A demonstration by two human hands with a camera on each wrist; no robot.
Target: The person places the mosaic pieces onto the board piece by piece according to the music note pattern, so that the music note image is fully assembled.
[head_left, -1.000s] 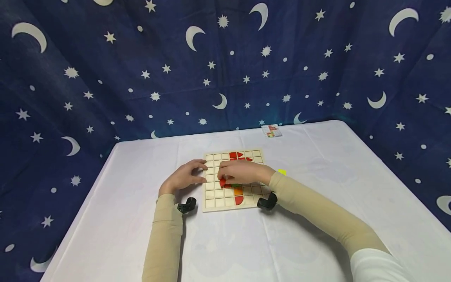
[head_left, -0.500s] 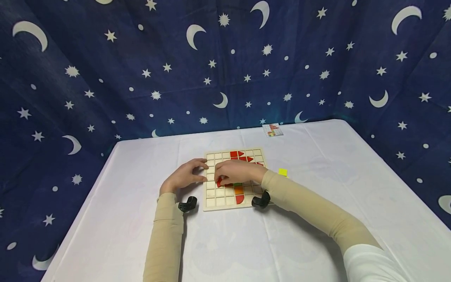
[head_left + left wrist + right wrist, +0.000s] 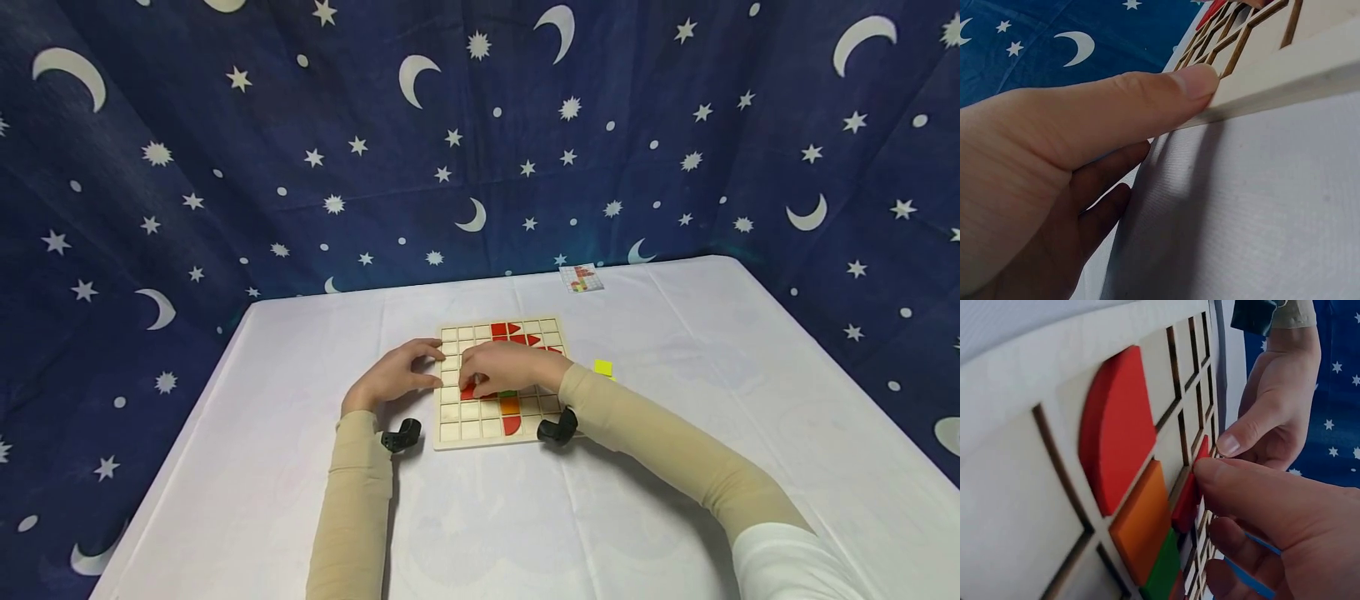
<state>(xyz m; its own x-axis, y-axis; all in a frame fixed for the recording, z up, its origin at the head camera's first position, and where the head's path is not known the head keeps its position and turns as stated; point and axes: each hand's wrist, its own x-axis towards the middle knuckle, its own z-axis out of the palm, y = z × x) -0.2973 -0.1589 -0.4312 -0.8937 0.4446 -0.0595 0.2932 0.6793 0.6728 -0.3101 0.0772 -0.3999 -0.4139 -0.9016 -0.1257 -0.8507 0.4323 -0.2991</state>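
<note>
A square wooden grid board (image 3: 487,445) lies on the white cloth. My left hand (image 3: 393,372) rests against its left edge with loosely bent fingers; in the left wrist view the thumb (image 3: 1147,100) touches the board's side. Over the board, my right hand (image 3: 513,367) pinches a small red piece (image 3: 467,392) at a cell left of centre, partly hidden by the fingers. In the right wrist view the thumb lies on that red piece (image 3: 1203,448). Nearby cells hold a rounded red piece (image 3: 1125,431), an orange square (image 3: 1144,522) and a green piece (image 3: 1163,562).
Red pieces (image 3: 517,339) fill cells near the board's far edge, partly covered by my right hand. A yellow square (image 3: 603,367) lies on the cloth right of the board. A printed pattern card (image 3: 582,278) lies at the far edge. A starry curtain (image 3: 375,208) hangs behind.
My right hand has shifted slightly left with the red piece, which was tilted and now lies flatter at its cell. The left hand stays at the board's edge.
</note>
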